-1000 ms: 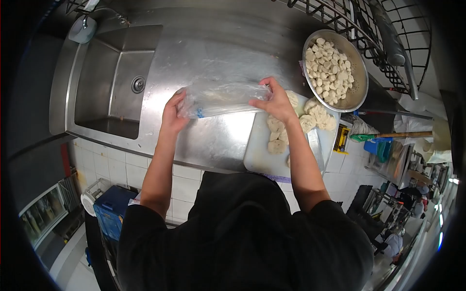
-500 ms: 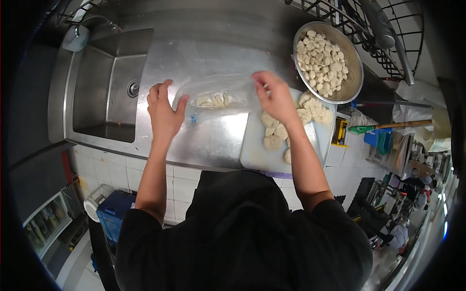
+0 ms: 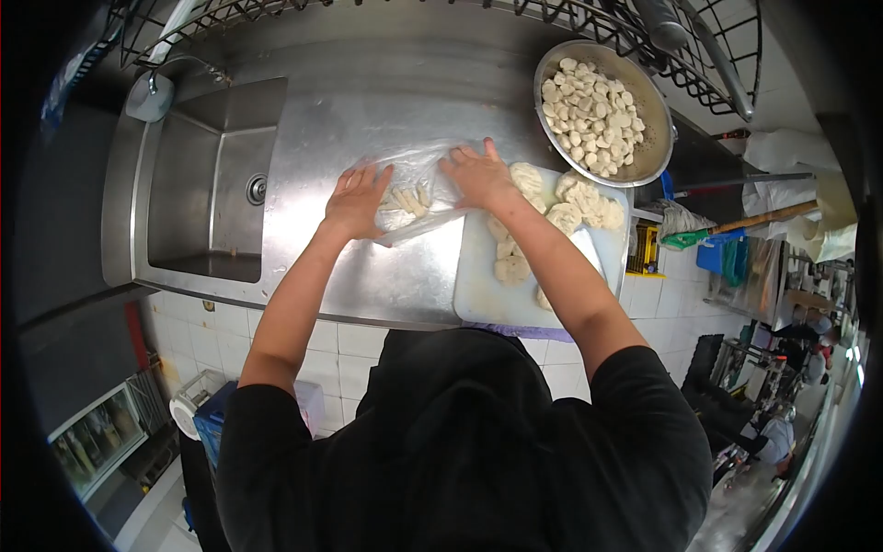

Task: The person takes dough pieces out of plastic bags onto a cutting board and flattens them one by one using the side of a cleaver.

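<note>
A clear plastic bag [image 3: 432, 167] lies on the steel counter with several pale strips [image 3: 406, 201] inside or beneath it. My left hand [image 3: 359, 201] rests on the bag's left side, fingers spread. On its right side lies my right hand [image 3: 479, 179], also with fingers apart, near the edge of a white cutting board [image 3: 478, 290]. Several pale dough-like lumps [image 3: 586, 201] sit on the board. A blade-like metal piece beside them is partly hidden by my right forearm.
A perforated metal bowl [image 3: 659, 120] of small pale pieces stands behind the board. At the left is a steel sink [image 3: 198, 198] with a faucet [image 3: 198, 63]. A black wire rack [image 3: 625, 46] overhangs the back. A yellow crate [image 3: 647, 248] is at the right.
Both hands have come closer together and now lie flat on the bag, which was held up between them and then lowered to the counter. The camera view has shifted slightly.
</note>
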{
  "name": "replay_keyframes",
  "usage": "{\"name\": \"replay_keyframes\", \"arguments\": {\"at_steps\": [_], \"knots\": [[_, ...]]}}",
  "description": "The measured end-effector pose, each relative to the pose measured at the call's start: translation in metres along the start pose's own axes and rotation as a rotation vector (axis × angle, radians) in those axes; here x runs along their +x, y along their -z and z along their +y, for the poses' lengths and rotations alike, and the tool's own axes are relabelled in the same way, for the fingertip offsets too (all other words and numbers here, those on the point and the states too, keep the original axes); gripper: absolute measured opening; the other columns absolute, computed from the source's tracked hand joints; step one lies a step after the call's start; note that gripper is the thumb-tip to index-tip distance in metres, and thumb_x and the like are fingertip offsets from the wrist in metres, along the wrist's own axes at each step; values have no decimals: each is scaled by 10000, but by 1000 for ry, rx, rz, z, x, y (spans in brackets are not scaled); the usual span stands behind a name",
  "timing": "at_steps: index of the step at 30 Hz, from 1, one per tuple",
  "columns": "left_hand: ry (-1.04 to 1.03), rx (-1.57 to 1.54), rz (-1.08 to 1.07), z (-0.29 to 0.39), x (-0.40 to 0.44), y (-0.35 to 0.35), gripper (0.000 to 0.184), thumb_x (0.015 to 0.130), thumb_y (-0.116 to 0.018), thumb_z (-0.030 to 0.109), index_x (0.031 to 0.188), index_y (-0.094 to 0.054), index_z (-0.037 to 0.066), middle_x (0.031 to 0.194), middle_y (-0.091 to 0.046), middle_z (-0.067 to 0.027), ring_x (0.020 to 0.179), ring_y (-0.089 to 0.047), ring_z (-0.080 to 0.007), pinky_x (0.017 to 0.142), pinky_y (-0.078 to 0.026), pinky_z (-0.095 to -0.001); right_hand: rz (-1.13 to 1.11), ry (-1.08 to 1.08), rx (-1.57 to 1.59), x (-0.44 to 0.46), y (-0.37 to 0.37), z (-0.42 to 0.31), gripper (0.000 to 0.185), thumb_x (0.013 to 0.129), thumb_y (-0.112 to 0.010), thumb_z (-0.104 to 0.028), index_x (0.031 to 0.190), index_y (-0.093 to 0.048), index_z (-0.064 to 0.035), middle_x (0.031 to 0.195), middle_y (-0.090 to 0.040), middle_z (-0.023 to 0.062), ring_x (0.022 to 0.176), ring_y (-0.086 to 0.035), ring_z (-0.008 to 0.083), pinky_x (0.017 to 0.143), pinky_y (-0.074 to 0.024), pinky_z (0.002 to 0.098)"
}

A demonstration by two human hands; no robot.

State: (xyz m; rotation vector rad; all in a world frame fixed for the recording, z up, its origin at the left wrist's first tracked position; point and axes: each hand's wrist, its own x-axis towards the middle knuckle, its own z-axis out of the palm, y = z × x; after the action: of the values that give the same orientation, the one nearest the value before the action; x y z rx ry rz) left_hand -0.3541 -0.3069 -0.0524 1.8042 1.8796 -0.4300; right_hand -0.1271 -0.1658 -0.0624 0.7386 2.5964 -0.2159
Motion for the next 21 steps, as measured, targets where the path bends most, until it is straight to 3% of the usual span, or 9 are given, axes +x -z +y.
{"name": "replay_keyframes", "arguments": {"at_steps": [2,5,7,11,13,17,19,20,21], "knots": [[3,-9,-16,0,4,-8,1465,569,-995,538,1710,-147,185,1740,-213,-202,1628,-164,-338,1321,-115,-461,15,-25,49,-5,-1,2,912,821,-874,-378,1600,-447,-170,1596,-479,68,1548,-343,200,1275,-189,588],[16,73,-43,5,7,-9,1392,624,-979,515,1711,-159,227,1750,-187,-201,1624,-175,-346,1315,-147,-477,3,14,55,-6,3,1,852,831,-863,-334,1571,-478,-159,1585,-494,62,1538,-362,201,1274,-194,596],[26,172,-4,14,4,-8,1299,684,-957,485,1707,-181,290,1752,-186,-194,1622,-185,-343,1309,-171,-494,362,155,180,-15,-7,-1,643,878,-811,-283,1454,-583,-114,1448,-607,90,1430,-500,247,1216,-284,600],[74,99,-11,16,2,-17,1187,728,-934,394,1686,-234,375,1749,-199,-179,1605,-223,-369,1298,-222,-500,497,208,456,-79,7,-8,435,925,-748,-244,1316,-659,-75,1274,-685,121,1264,-615,303,1121,-393,544],[48,154,26,23,-2,-11,1116,780,-896,437,1687,-255,323,1751,-224,-141,1608,-226,-351,1290,-237,-519,579,210,600,-124,-1,6,325,976,-691,-222,1234,-685,-24,1180,-709,165,1138,-653,370,1029,-467,500],[82,152,-54,43,-10,0,1013,820,-869,392,1669,-325,288,1750,-235,-116,1607,-225,-348,1283,-262,-525,416,39,553,-225,-35,67,311,975,-688,-231,1188,-687,-5,1119,-716,210,1102,-671,392,932,-534,501],[31,115,225,56,-16,1,861,852,-845,306,1607,-443,205,1683,-361,-162,1532,-374,-373,1241,-349,-500,329,-79,475,-277,-52,93,337,969,-695,-259,1188,-676,-4,1130,-709,226,1079,-680,410,917,-544,518],[1,127,221,70,-15,4,861,852,-845,306,1607,-443,205,1683,-361,-162,1532,-374,-373,1241,-349,-500,227,-189,399,-302,-62,100,364,963,-702,-286,1189,-665,-3,1142,-702,241,1056,-689,427,902,-554,536],[-81,7,335,85,-15,6,734,875,-821,290,1528,-519,143,1577,-476,-179,1414,-490,-379,1161,-423,-491,227,-219,410,-323,-73,103,364,963,-702,-286,1189,-665,-3,1142,-702,241,1056,-689,427,902,-554,536]]}}
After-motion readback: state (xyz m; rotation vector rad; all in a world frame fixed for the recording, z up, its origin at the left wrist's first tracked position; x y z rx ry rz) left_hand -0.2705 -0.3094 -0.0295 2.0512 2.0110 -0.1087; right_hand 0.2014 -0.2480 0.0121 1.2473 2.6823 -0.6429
